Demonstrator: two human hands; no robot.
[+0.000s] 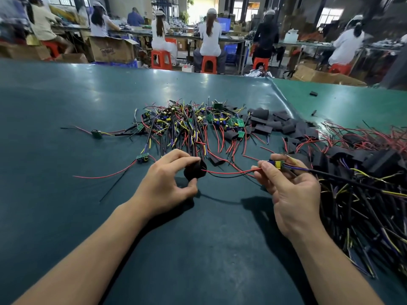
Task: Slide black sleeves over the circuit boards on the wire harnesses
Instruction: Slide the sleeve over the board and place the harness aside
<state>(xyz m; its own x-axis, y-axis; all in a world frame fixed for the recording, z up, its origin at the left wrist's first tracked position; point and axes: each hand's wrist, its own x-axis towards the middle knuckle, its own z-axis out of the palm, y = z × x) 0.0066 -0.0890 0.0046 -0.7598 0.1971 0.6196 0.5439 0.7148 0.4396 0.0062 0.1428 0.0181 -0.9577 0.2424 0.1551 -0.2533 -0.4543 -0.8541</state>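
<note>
My left hand point(168, 179) pinches a black sleeve point(195, 171) between thumb and fingers, its mouth facing right. A red wire and a black wire point(229, 173) run from the sleeve's mouth across to my right hand point(288, 190). That hand pinches a small circuit board point(276, 164) with blue and yellow parts, a little above the green table point(66, 102). The board's dark cable point(343, 181) trails off to the right. The board sits outside the sleeve, about a hand's width to its right.
A tangle of unsleeved harnesses with green boards point(187, 122) lies beyond my hands. Loose black sleeves point(273, 124) are heaped at the right of it. Sleeved harnesses point(363, 172) pile up along the right edge. Two stray boards point(97, 133) point(142, 157) lie at left. Seated workers fill the background.
</note>
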